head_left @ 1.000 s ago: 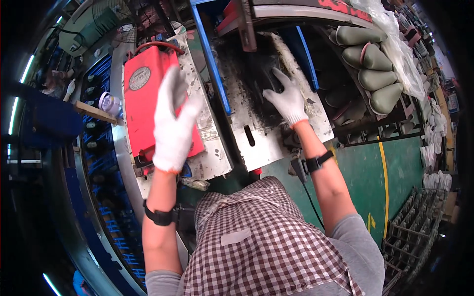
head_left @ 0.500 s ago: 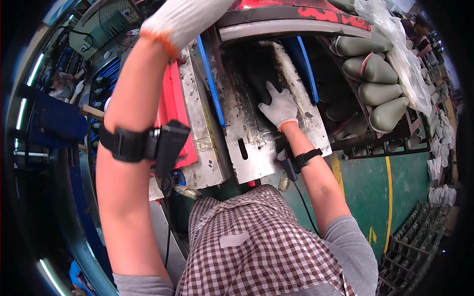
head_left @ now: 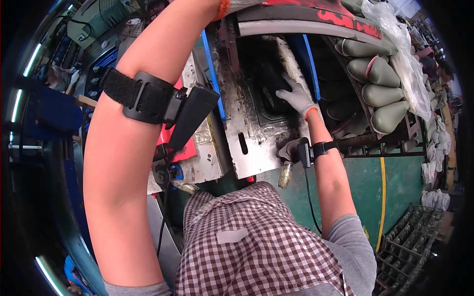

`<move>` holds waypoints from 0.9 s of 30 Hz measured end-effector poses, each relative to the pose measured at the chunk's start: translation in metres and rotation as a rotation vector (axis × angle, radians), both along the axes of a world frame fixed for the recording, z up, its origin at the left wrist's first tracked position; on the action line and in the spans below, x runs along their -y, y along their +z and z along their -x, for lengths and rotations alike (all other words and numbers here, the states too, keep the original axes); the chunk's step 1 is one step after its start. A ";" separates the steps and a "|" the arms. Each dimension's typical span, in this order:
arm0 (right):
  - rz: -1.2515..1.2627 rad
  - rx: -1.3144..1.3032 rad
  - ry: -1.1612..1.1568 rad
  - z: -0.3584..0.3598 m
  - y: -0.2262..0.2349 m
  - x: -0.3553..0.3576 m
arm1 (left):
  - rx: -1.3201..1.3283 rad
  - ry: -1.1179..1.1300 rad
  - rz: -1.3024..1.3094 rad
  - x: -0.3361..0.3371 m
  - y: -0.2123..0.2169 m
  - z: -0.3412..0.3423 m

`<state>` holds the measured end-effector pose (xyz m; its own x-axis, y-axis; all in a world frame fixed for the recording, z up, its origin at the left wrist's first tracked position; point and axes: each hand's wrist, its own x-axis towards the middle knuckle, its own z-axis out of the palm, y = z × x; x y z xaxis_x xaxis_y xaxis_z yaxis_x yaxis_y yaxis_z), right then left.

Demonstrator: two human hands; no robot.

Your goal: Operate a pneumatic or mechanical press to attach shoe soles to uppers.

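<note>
My right hand, in a white knitted glove with an orange cuff, reaches over a dark mould-like block under the press. Its thumb points left and the other fingers stretch forward, apart, near the block's right side; whether they touch it I cannot tell. The block has a glossy black, rounded form in it and lies on a worn metal plate with black smears. At the top edge my left hand is raised by the red and black press head; only part of the glove shows and its fingers are hidden.
Grey-green shoe lasts or boot forms fill a rack at right beside clear plastic sheeting. Blue bars flank the plate. A black lever-like device is strapped to my left arm. A metal rack stands on the green floor.
My right hand has shifted right, off the middle of the dark block, uncovering its glossy rounded form. My left arm has reached farther forward and right, so most of its glove has left the view.
</note>
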<state>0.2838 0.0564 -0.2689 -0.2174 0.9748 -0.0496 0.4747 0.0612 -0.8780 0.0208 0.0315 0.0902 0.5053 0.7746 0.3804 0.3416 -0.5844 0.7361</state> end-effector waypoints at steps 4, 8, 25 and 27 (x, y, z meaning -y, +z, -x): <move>-0.015 0.581 -0.136 0.040 0.020 0.023 | 0.032 -0.031 -0.185 0.000 -0.008 0.009; -0.081 0.816 -0.221 0.078 0.036 0.045 | 0.022 0.015 -0.386 -0.038 -0.026 -0.002; -0.046 0.757 -0.120 0.060 0.028 0.035 | 0.083 0.003 -0.413 -0.020 -0.040 -0.006; 0.032 0.699 -0.054 0.055 0.030 0.031 | 0.055 0.088 -0.422 -0.017 -0.042 -0.006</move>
<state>0.2286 0.0259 -0.2386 -0.0753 0.9791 -0.1889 0.9303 0.0007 -0.3668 0.0268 0.0481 0.0486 0.4143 0.5845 0.6977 0.3706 -0.8085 0.4572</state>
